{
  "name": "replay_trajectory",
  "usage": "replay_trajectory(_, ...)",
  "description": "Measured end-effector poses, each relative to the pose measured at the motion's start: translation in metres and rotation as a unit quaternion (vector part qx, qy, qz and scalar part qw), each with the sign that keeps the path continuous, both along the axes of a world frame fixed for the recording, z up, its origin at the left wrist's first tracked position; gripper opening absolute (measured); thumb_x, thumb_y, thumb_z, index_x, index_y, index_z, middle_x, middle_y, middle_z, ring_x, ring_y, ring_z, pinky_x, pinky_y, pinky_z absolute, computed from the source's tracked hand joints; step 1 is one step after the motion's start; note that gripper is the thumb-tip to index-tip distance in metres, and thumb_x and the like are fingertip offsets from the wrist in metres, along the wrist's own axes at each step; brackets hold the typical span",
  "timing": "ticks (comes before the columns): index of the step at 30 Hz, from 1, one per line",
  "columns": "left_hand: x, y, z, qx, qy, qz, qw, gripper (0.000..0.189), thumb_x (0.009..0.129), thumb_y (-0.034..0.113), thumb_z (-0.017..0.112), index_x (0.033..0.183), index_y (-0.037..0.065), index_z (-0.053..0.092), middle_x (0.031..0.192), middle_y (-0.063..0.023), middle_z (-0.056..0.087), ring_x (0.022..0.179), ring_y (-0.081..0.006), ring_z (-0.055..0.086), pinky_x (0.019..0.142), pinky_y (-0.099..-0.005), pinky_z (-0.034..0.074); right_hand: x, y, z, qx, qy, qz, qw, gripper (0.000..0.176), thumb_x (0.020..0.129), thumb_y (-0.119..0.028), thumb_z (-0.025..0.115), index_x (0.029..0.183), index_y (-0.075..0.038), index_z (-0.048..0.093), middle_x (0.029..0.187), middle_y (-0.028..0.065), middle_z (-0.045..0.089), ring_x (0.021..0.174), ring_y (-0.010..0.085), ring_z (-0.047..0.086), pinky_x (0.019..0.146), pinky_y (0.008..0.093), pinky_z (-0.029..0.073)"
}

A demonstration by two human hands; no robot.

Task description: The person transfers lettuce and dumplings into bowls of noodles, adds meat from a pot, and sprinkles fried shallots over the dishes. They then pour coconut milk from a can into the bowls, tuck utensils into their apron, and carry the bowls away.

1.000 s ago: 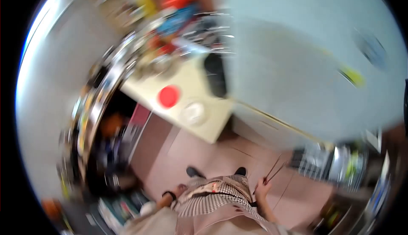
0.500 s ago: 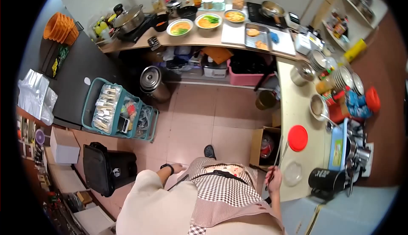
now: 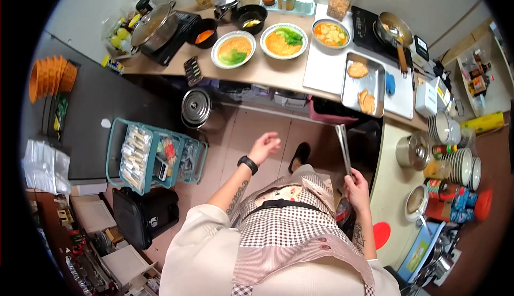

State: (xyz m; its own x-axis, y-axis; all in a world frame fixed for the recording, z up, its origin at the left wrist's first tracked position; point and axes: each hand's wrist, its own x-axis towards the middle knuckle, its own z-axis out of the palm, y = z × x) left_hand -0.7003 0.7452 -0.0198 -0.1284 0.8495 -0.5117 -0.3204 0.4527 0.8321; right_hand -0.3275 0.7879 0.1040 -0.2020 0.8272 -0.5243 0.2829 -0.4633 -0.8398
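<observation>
Metal tongs point(image 3: 344, 148) point up toward the back counter, with my right hand point(image 3: 356, 184) wrapped round their lower end. Nothing shows between the tong tips. My left hand point(image 3: 266, 146) is raised over the floor, fingers apart and holding nothing. A metal tray point(image 3: 349, 93) on the white board point(image 3: 325, 75) bears two golden cooked pieces point(image 3: 357, 70), with a blue item point(image 3: 390, 84) beside it. Two noodle bowls point(image 3: 234, 49) with greens and a smaller bowl of orange soup point(image 3: 330, 33) stand on the back counter.
A pan point(image 3: 394, 28) sits on the right cooker, and a lidded pot point(image 3: 156, 28) stands at the left. A teal cart point(image 3: 155, 151), a metal bin point(image 3: 196, 107) and a black bin point(image 3: 142, 215) stand at left. Plates point(image 3: 458, 166) are stacked on the right counter.
The view has moved nearer the back counter. My left hand has risen from my side. The tongs in my right hand now point more upright toward the tray's side of the counter.
</observation>
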Motion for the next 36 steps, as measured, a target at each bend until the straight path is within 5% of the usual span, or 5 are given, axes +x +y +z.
replay_trajectory(10,-0.023,0.232,0.043,0.071,-0.254,0.325,0.908,0.074,0.091,0.012,0.069,0.15,0.009,0.023,0.141,-0.0149,0.046,0.124,-0.0318,0.055,0.104,-0.0446,0.047,-0.057,0.185,0.063,0.013,-0.033,0.076,0.996,0.039,0.096,-0.012,0.064,0.131,-0.001,0.055,0.074,-0.0032,0.055,0.05,0.0048,0.046,0.044,0.0216,0.036)
replay_trajectory(15,-0.037,0.229,0.041,0.084,-0.258,0.299,0.915,0.051,0.096,0.019,0.06,0.141,0.011,0.038,0.139,-0.0095,0.051,0.123,-0.027,0.053,0.106,-0.0445,0.045,-0.077,0.22,0.074,0.026,-0.052,0.054,0.997,0.036,0.096,-0.01,0.063,0.129,0.001,0.056,0.074,-0.003,0.055,0.052,0.0041,0.044,0.046,0.0212,0.034)
replay_trajectory(20,-0.074,0.215,0.036,0.053,-0.162,0.291,0.941,0.079,0.098,0.026,0.06,0.159,0.011,0.012,0.149,-0.0135,0.04,0.131,-0.026,0.047,0.103,-0.0425,0.044,-0.105,0.214,0.068,0.017,-0.061,0.019,0.998,0.036,0.095,-0.01,0.064,0.129,0.002,0.056,0.075,-0.0025,0.056,0.05,0.006,0.046,0.045,0.0221,0.035)
replay_trajectory(28,-0.051,0.193,0.024,-0.004,-0.156,0.268,0.951,0.052,0.102,0.034,0.053,0.146,0.011,0.035,0.133,-0.0069,0.054,0.119,-0.0215,0.057,0.097,-0.0405,0.05,-0.103,0.231,0.071,0.008,-0.07,-0.002,0.998,0.04,0.095,-0.01,0.064,0.132,0.004,0.053,0.083,0.0005,0.062,0.053,0.0055,0.048,0.047,0.021,0.037)
replay_trajectory(36,-0.084,0.251,0.027,0.062,-0.2,0.167,0.963,0.063,0.09,0.005,0.053,0.149,0.009,0.033,0.135,-0.0104,0.056,0.116,-0.025,0.06,0.093,-0.045,0.054,-0.08,0.253,0.081,0.043,-0.056,-0.023,0.997,0.04,0.095,-0.006,0.064,0.133,0.003,0.052,0.101,0.002,0.065,0.059,0.0039,0.05,0.049,0.02,0.038)
